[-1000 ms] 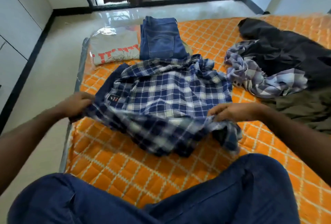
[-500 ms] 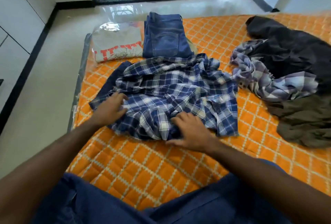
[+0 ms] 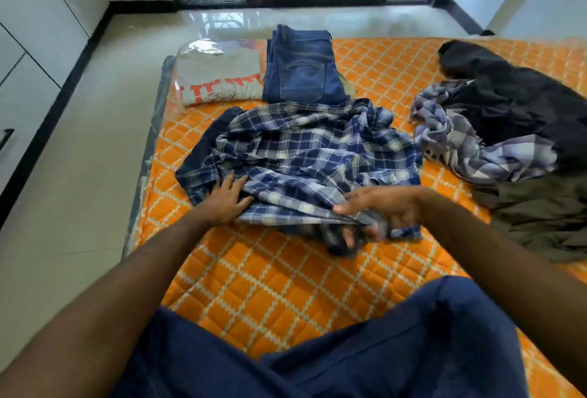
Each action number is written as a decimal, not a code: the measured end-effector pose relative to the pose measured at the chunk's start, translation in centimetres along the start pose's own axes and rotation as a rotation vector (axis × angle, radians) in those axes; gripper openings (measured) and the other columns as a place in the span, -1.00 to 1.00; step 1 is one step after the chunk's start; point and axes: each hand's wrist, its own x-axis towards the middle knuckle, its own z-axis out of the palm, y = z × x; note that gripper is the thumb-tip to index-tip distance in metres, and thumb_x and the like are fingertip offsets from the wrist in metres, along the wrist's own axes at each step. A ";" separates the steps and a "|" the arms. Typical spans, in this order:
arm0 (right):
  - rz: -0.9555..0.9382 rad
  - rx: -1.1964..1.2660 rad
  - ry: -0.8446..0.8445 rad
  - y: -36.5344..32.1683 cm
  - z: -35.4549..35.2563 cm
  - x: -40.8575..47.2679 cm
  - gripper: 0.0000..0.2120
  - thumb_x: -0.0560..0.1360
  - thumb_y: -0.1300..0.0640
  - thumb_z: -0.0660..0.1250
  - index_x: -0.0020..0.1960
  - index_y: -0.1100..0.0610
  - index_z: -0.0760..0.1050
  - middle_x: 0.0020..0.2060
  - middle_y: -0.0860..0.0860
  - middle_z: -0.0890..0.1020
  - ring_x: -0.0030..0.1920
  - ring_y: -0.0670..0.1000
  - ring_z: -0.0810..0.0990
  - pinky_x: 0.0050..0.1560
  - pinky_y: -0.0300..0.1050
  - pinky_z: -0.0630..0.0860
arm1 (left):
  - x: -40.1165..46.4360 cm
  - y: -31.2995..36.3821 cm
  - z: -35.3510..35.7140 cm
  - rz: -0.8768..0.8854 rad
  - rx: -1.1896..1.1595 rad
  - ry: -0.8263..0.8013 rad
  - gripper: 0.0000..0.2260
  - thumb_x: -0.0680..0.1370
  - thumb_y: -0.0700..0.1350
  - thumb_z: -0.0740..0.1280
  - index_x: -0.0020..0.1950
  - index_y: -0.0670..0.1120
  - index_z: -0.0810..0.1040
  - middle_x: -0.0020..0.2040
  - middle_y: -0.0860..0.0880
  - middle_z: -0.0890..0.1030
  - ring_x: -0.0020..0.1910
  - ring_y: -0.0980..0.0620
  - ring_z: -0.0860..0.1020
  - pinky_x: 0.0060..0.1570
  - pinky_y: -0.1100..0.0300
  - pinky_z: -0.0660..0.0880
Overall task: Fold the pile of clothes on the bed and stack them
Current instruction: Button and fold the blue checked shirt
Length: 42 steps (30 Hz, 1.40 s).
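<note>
Head view: we sit at the edge of the bed (image 3: 254, 286), its orange quilted cover spread before us, with a blue plaid shirt (image 3: 311, 156) lying rumpled at the middle. Our left hand (image 3: 225, 200) rests flat on the shirt's near left part, fingers straight and spread, pinning the cloth down. Our right hand (image 3: 381, 210) has its fingers curled round a bunched fold at the shirt's near right edge, the cloth gathered in its grip.

Beyond the shirt, folded jeans (image 3: 301, 70) and a folded grey tee (image 3: 219, 78) lie side by side near the far edge of the bed. To the right waits the unfolded pile: a pale checked shirt (image 3: 476, 146), a black garment (image 3: 514, 102) and an olive one (image 3: 540, 216), heaped together and overlapping.

We judge the plaid shirt to be light, thin and limp; it will sag and crease wherever it is not held, and will not keep a line by itself. Hold is best taken at seams, collar or hem corners, with one hand flat to anchor the cloth while the other draws a fold over. Three garments at least remain to fold after it.
</note>
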 end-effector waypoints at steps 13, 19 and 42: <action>0.085 -0.730 0.520 -3.9 -6.0 -5.3 -0.48 0.53 -0.29 0.31 -0.20 0.18 0.60 -0.31 0.13 0.65 -0.47 -0.02 0.50 -0.40 -0.18 0.49 | -0.2 -0.4 1.6 -0.007 0.155 0.072 -0.32 0.66 0.26 0.12 0.67 0.08 -0.12 0.67 -0.06 -0.18 0.61 -0.31 -0.07 0.52 -0.33 0.05; 0.490 -1.082 0.459 0.0 -8.0 -0.1 -0.60 0.60 -0.17 0.33 0.28 0.09 0.49 0.12 0.04 0.60 0.03 0.08 0.64 0.07 0.09 0.65 | -1.5 0.1 -1.5 0.012 0.123 0.576 -0.64 0.59 -0.02 0.36 0.34 -0.12 0.46 0.25 -0.14 0.44 0.22 -0.21 0.46 0.06 -0.16 0.51; -0.028 -0.700 0.206 -3.4 -2.4 10.2 -0.68 0.67 0.07 0.29 0.38 0.19 0.47 0.11 0.15 0.67 0.05 0.06 0.68 0.06 0.02 0.62 | 3.9 1.1 -12.6 0.008 -1.059 0.543 -0.75 0.51 -0.23 0.50 0.06 -0.08 0.46 -0.01 -0.08 0.58 -0.03 -0.07 0.61 -0.14 0.12 0.59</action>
